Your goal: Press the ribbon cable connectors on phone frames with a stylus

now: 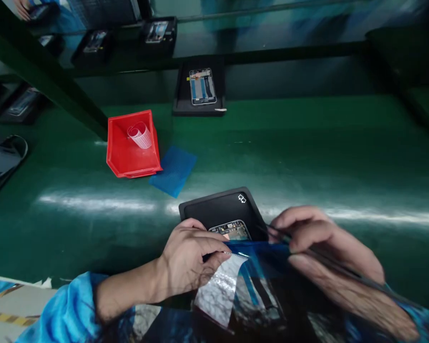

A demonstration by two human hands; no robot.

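Clearly I judge the film (248,248) thin and floppy: my left hand (191,259) pinches its edge at lower centre, my right hand (320,238) grips tweezers (343,269).

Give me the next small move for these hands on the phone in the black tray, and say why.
Probably keep peeling: the left hand pinches a film strip partly lifted off the phone in the black tray, while the right hand holds thin tweezers at the film's edge. Drawing the strip back should free it.
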